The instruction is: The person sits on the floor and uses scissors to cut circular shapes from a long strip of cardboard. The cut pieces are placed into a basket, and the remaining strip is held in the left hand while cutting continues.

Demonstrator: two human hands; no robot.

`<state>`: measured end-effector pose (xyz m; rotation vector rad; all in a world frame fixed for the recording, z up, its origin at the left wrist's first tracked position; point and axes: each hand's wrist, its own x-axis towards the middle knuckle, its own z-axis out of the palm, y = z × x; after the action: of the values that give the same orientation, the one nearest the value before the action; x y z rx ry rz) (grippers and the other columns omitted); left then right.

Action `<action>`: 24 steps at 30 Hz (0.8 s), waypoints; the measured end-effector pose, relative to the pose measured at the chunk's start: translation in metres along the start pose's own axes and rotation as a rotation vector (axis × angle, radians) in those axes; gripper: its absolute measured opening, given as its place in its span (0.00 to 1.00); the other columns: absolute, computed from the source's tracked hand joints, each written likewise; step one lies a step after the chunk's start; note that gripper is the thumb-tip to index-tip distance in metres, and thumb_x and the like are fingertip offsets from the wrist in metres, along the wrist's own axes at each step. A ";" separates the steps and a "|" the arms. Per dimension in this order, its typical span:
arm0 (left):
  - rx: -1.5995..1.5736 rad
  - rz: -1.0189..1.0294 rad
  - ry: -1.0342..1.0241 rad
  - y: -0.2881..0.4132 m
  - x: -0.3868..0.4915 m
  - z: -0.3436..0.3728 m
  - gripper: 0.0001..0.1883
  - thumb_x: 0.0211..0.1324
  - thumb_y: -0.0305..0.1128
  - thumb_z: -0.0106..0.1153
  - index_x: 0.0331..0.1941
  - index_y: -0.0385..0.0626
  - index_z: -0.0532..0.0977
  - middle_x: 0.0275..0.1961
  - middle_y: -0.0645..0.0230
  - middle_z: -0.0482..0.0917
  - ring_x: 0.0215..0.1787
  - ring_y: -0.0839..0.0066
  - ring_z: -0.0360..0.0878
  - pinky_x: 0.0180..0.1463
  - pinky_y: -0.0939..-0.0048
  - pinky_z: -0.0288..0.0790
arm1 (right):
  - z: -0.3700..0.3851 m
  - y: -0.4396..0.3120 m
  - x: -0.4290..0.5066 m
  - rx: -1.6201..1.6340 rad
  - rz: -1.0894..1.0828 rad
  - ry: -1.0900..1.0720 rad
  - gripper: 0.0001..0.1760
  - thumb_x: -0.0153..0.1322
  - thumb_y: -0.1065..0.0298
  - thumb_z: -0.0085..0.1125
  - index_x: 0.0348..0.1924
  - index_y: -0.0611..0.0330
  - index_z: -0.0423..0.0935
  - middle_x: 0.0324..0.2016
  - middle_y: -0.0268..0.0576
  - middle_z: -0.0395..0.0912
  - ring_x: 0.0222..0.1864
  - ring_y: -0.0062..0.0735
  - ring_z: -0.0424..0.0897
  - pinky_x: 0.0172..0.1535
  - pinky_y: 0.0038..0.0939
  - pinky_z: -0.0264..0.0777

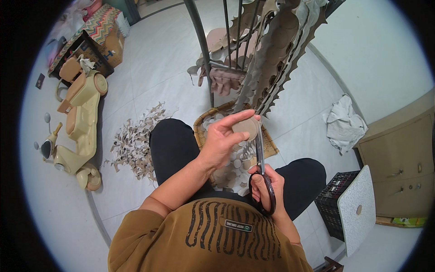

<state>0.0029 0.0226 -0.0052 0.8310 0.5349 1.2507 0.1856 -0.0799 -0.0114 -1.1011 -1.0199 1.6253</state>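
My left hand (pixel 217 142) pinches a round beige disc (pixel 245 129) of thin sheet material between thumb and fingers. Black-handled scissors (pixel 260 153) are in my right hand (pixel 273 182), their blades pointing away from me along the disc's right edge. Whether the blades touch the disc I cannot tell. Below both hands, between my knees, sits a woven wicker basket (pixel 198 131) holding many loose discs (pixel 234 170), partly hidden by my left hand and arm. Long scalloped strips (pixel 272 64) of similar sheet material hang just beyond my fingertips.
A dark metal rack (pixel 200 40) carries the strips. Curly offcuts (pixel 136 146) are heaped on the floor left of my knee. Farther left stands a cream toy scooter (pixel 80 125). To the right are a crumpled cloth (pixel 345 124), a black crate (pixel 334 200) and a wooden cabinet (pixel 401 149).
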 end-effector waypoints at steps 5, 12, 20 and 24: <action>0.097 0.003 0.038 0.005 -0.001 0.004 0.29 0.62 0.15 0.64 0.68 0.36 0.75 0.64 0.57 0.82 0.64 0.75 0.80 0.68 0.70 0.75 | -0.004 0.004 -0.002 -0.088 -0.009 -0.023 0.19 0.81 0.58 0.64 0.50 0.69 0.76 0.20 0.30 0.67 0.17 0.14 0.63 0.21 0.20 0.56; 0.184 0.003 -0.049 0.015 -0.004 0.009 0.33 0.58 0.16 0.69 0.69 0.38 0.74 0.64 0.61 0.83 0.58 0.81 0.84 0.59 0.77 0.79 | -0.006 0.007 0.003 -0.127 -0.089 0.012 0.17 0.78 0.60 0.70 0.49 0.65 0.79 0.18 0.23 0.69 0.18 0.09 0.64 0.22 0.19 0.54; 0.216 -0.005 -0.082 0.019 -0.005 0.009 0.36 0.57 0.17 0.70 0.71 0.39 0.72 0.66 0.61 0.82 0.58 0.81 0.83 0.61 0.77 0.79 | -0.008 0.001 -0.005 -0.136 -0.040 -0.046 0.19 0.81 0.58 0.64 0.49 0.68 0.75 0.20 0.30 0.68 0.17 0.14 0.63 0.21 0.20 0.57; 0.221 0.001 -0.100 0.018 -0.004 0.005 0.40 0.56 0.18 0.71 0.74 0.39 0.68 0.68 0.59 0.80 0.64 0.78 0.81 0.66 0.73 0.76 | -0.008 -0.001 -0.009 -0.113 0.011 -0.008 0.14 0.79 0.64 0.68 0.47 0.67 0.78 0.17 0.26 0.68 0.16 0.11 0.63 0.20 0.20 0.54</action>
<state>-0.0049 0.0187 0.0114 1.0740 0.5986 1.1571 0.1956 -0.0873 -0.0110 -1.1781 -1.1242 1.5979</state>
